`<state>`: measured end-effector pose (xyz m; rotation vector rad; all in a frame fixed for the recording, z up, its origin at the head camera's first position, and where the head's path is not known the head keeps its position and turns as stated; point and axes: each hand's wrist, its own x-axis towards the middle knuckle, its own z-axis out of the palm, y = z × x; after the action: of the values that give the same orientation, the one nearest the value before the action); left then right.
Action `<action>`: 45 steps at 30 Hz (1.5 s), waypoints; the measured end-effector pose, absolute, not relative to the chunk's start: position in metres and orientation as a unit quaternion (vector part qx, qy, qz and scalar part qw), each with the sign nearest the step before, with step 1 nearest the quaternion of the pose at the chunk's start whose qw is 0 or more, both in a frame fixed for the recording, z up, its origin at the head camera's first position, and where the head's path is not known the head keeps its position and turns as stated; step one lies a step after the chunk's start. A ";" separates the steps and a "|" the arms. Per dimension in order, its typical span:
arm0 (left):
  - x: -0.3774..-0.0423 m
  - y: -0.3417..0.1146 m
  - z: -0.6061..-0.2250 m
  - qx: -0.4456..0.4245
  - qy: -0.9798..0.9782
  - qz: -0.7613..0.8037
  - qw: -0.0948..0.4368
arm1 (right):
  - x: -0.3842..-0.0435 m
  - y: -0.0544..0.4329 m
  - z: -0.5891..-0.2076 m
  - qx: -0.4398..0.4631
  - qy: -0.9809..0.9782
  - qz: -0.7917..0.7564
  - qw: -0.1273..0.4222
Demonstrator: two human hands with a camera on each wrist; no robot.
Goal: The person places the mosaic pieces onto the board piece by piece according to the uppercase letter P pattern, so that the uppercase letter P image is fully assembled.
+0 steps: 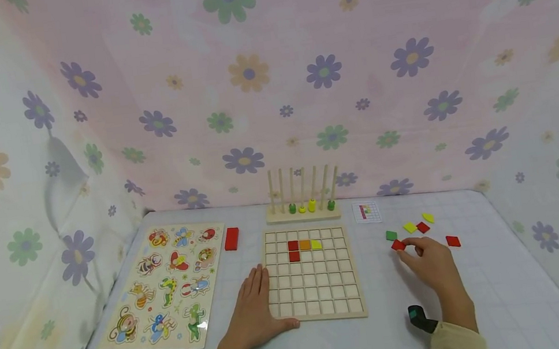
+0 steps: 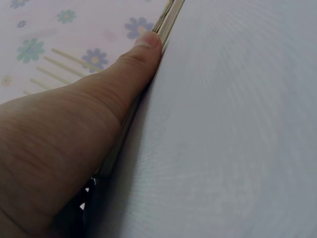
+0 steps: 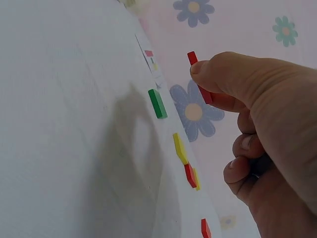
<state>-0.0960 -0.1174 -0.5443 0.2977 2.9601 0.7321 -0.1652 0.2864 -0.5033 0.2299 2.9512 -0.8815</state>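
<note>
My right hand (image 1: 430,261) pinches a red square tile (image 1: 397,245) between thumb and finger; the right wrist view shows this red tile (image 3: 200,79) held above the table. My left hand (image 1: 254,311) rests at the lower left corner of a wooden grid board (image 1: 323,317), fingers straight along its left side. Its thumb (image 2: 141,54) lies against the board's near edge. Several tiles fill upper cells of the grid: two red ones (image 1: 293,251), an orange one (image 1: 305,244) and a yellow one (image 1: 316,244).
Loose tiles lie at the right: green (image 1: 391,235), yellow (image 1: 410,227) and red (image 1: 453,241). Behind the board stands a peg rack (image 1: 302,215) with green and yellow beads, beside a pattern card (image 1: 367,212). An insect puzzle (image 1: 167,287) and a red block (image 1: 232,239) lie left.
</note>
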 end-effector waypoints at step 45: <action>-0.097 -0.118 -0.546 0.102 0.966 0.235 0.035 | -0.181 0.131 -0.495 -0.178 0.939 -0.295 0.013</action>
<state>-0.0972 -0.1180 -0.5456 0.3121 2.9693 0.7207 -0.1806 0.1314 -0.4946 -0.5545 2.9251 -0.9193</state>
